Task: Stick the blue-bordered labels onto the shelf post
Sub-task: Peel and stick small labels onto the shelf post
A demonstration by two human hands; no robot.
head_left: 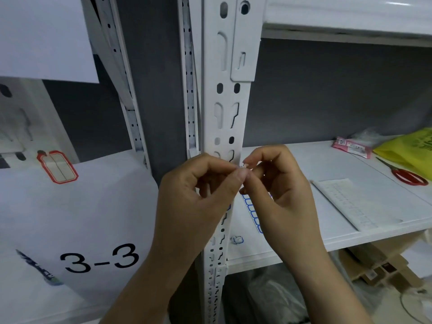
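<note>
1. Pinching a small pale label (244,167) between thumb and forefinger, the left hand (198,197) is raised in front of the shelf post (228,101), its other fingers curled toward the palm.
2. The right hand (282,192), just right of the post, nips the same label with thumb and fingertip, its remaining fingers bent. The label sits at the post's right edge; I cannot tell whether it touches the post.
3. Right of the post, partly under the right hand, a strip of blue-bordered labels (252,210) lies on the shelf board (304,157), with a crumpled scrap (237,240) closer to the post.
4. Farther right of the post lie a backing sheet (346,202), red scissors (411,177), a yellow bag (411,150) and a pink packet (351,147).
5. Left of the post are a sheet marked "3-3" (100,256) and a red-bordered label (58,166).
</note>
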